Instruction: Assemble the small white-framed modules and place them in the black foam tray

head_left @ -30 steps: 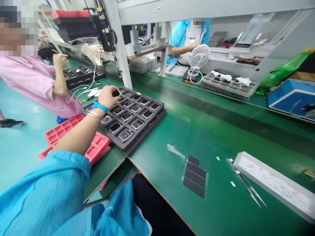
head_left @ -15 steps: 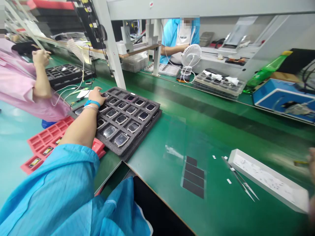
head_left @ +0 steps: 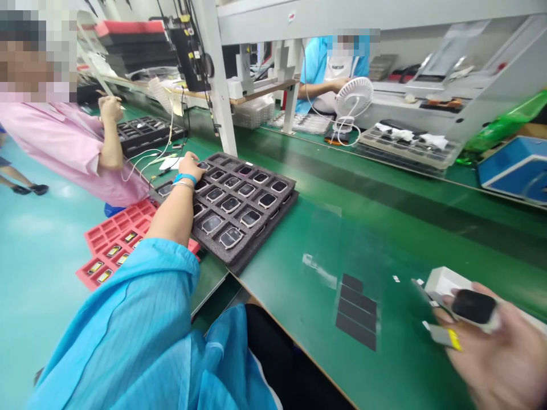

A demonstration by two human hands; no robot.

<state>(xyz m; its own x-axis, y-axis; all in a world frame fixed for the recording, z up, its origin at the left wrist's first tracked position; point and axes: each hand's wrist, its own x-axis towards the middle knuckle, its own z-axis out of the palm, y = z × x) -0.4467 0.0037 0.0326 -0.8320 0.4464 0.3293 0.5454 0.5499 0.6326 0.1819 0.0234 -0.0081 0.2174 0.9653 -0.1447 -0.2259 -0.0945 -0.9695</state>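
My left hand (head_left: 190, 167) rests at the far corner of a black foam tray (head_left: 260, 242), its fingertips on a corner pocket. Several rounded-square watch-like units (head_left: 231, 237) with glossy dark faces sit in the tray's pockets. Whether the hand grips one is hidden. At lower right, my blurred right hand (head_left: 491, 347) holds a dark rounded module (head_left: 473, 306) between its fingers. A small yellow-tipped part (head_left: 447, 339) lies against those fingers. A white tray (head_left: 444, 282) and steel tweezers (head_left: 421, 293) are just beyond the hand, partly hidden.
A red tray (head_left: 115, 245) with small parts lies left of the bench edge. A person in pink (head_left: 64, 136) stands beside a black tray (head_left: 147, 134). A person in blue (head_left: 329, 74) sits across the bench. Black pads (head_left: 356, 310) lie on the green mat.
My right hand has entered at lower right with the dark module, over the white tray. My left hand has shifted toward the tray's far corner, and the view has swung slightly.
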